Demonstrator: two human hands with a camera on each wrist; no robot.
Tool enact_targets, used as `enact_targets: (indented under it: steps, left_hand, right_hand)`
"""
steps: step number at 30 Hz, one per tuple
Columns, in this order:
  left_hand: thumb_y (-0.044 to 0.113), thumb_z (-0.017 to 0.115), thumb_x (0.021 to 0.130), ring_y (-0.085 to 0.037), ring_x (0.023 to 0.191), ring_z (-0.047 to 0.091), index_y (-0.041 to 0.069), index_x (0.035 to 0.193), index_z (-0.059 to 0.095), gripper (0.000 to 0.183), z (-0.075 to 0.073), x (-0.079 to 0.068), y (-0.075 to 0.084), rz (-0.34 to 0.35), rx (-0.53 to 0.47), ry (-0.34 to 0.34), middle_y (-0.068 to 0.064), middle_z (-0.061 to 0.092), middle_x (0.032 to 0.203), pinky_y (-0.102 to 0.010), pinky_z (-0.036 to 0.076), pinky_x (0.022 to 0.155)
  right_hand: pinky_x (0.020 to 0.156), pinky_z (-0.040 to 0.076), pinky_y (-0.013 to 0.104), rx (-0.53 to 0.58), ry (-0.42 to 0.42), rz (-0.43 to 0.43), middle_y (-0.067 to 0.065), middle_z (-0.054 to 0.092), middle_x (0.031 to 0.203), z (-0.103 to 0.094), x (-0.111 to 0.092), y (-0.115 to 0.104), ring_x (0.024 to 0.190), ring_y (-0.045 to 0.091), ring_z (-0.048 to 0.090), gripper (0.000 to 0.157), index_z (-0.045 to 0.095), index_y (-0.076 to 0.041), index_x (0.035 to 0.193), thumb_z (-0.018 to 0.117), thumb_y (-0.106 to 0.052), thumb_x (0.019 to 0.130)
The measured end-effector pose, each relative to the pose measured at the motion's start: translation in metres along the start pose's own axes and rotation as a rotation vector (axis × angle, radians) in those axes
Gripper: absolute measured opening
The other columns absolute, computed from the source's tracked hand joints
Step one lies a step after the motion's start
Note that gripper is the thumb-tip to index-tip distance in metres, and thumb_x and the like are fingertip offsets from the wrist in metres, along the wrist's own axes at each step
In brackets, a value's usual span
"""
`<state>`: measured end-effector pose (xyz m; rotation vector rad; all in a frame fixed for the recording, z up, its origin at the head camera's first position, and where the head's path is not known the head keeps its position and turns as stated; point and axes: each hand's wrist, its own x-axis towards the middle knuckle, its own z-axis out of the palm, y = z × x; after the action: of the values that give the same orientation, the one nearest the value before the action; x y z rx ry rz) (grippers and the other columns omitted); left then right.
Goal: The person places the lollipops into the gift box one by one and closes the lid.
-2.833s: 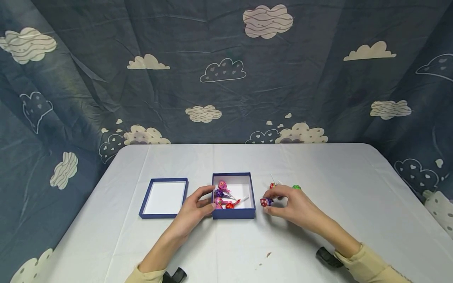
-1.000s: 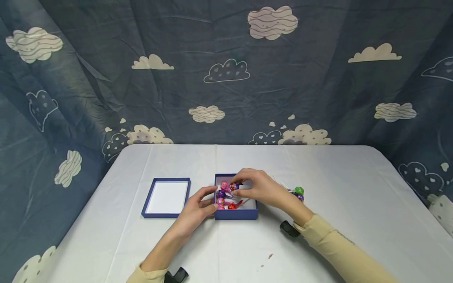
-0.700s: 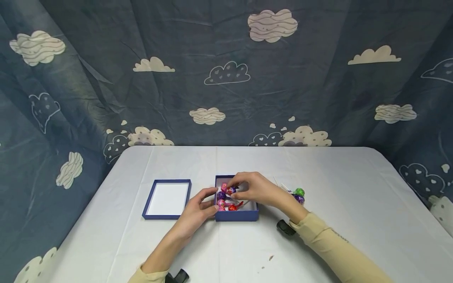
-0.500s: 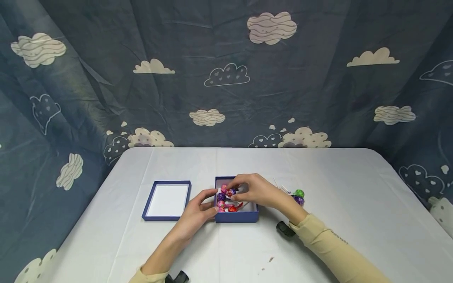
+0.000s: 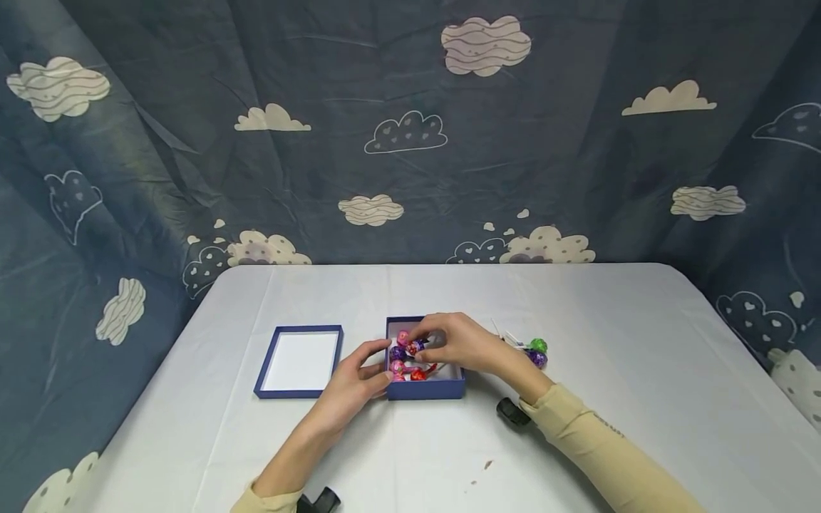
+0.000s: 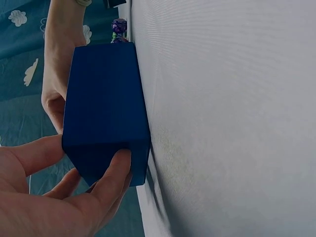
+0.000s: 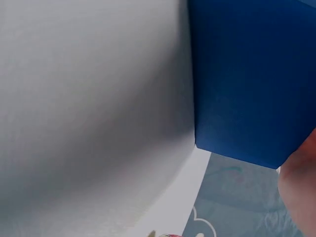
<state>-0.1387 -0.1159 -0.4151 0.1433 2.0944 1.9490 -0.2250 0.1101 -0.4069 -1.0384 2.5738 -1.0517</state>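
Note:
A dark blue box [image 5: 426, 390] with a white inside stands at mid-table, holding several wrapped lollipops. Pink lollipops [image 5: 403, 337], a purple lollipop [image 5: 398, 353] and a red lollipop [image 5: 418, 375] lie along its left and near sides. My left hand [image 5: 353, 382] holds the box's left side, thumb at the near rim corner; in the left wrist view, fingers [image 6: 116, 170] press its wall. My right hand [image 5: 458, 340] reaches over the right wall and pinches a red and purple lollipop [image 5: 412, 348] inside the box. The right wrist view mostly shows the box's outer wall [image 7: 252, 79].
The blue-rimmed lid [image 5: 301, 359] lies inside-up left of the box. Right of the box are a green lollipop [image 5: 538, 345] and a purple lollipop [image 5: 536, 358], with white sticks behind the right wrist. Small brown specks [image 5: 487, 464] mark the white tablecloth in front.
My right hand has picked up the red and purple lollipop from the right of the box, carried it left into the box, and shifted slightly further left. My left hand stays at the box.

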Motion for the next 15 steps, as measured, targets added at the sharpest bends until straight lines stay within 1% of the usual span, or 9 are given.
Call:
enact_targets:
  steps: [6,11,15]
  left_hand:
    - [0.004,0.059,0.094,-0.038,0.125,0.051,0.005,0.145,0.042,0.054,0.0,0.0012,0.0004,0.004,-0.004,-0.001,-0.025,0.039,0.146,-0.042,0.051,0.093]
    - [0.003,0.059,0.094,-0.038,0.126,0.051,0.005,0.145,0.044,0.053,-0.0001,0.001,-0.0012,0.009,-0.007,0.0,-0.023,0.037,0.148,-0.042,0.051,0.093]
    - [0.002,0.059,0.094,-0.038,0.125,0.051,0.004,0.144,0.044,0.052,-0.0003,0.001,-0.0023,0.02,-0.007,0.001,-0.024,0.038,0.148,-0.043,0.051,0.093]
  right_hand:
    - [0.094,0.046,0.041,-0.049,0.008,-0.019,-0.013,0.067,0.11,0.0013,0.001,0.0001,0.108,0.012,0.06,0.03,0.073,-0.02,0.112,0.08,-0.019,0.083]
    - [0.093,0.047,0.039,-0.075,0.003,-0.038,-0.014,0.068,0.108,0.0046,0.0028,0.0004,0.105,0.011,0.061,0.029,0.074,-0.02,0.109,0.082,-0.02,0.082]
    - [0.09,0.047,0.036,-0.108,0.015,-0.057,-0.014,0.069,0.104,0.007,0.0036,-0.0006,0.1,0.009,0.062,0.027,0.075,-0.02,0.106,0.083,-0.022,0.08]
